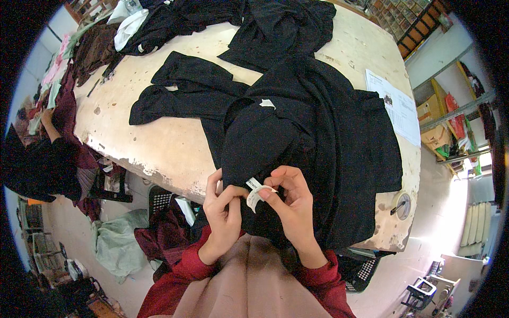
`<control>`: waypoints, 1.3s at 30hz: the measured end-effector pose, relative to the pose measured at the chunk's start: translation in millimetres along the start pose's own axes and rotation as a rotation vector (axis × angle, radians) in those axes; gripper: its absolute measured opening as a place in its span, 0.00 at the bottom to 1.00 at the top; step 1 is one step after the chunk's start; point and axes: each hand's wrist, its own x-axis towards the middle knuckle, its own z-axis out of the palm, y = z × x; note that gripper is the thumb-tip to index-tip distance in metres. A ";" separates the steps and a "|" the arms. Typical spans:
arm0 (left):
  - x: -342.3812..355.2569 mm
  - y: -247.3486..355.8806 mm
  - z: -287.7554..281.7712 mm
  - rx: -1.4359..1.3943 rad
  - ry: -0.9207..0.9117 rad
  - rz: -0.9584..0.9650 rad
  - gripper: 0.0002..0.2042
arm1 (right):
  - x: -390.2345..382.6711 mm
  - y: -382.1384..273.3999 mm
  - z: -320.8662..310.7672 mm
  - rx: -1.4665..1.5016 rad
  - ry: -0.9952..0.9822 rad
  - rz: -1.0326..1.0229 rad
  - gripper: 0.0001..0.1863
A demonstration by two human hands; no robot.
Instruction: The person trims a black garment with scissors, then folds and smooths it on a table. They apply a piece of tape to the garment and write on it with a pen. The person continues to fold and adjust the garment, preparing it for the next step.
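Note:
A black garment (313, 127) lies spread over the near part of the table, its edge hanging toward me. Two white fabric labels (256, 195) stick out at that edge, one of them curled. My left hand (224, 212) is closed, pinching the black cloth beside the labels. From the other side, my right hand (290, 204) pinches the curled label between thumb and forefinger. A small white patch (266, 103) shows higher on the garment. Black sleeve-like pieces (180, 93) stretch to the left.
More black clothing (281, 32) is heaped on the pale worn table (154, 151). A printed sheet (392, 106) and a round tape-like roll (402, 205) lie on the right. Beneath the table are baskets (159, 200) and maroon cloth (164, 238). Another person's hand (49, 119) touches cloth at far left.

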 end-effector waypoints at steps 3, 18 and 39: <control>6.6 10.6 -3.3 -0.147 0.021 0.027 0.04 | -1.7 -4.3 0.7 -0.178 -0.037 -0.074 0.17; 8.6 7.7 0.6 -0.504 -0.045 -0.433 0.05 | -8.0 13.6 -1.4 -0.882 0.135 -0.472 0.10; 11.8 3.5 -4.9 -0.208 -0.100 -0.276 0.05 | -8.6 5.4 -3.1 -0.687 0.062 -0.264 0.04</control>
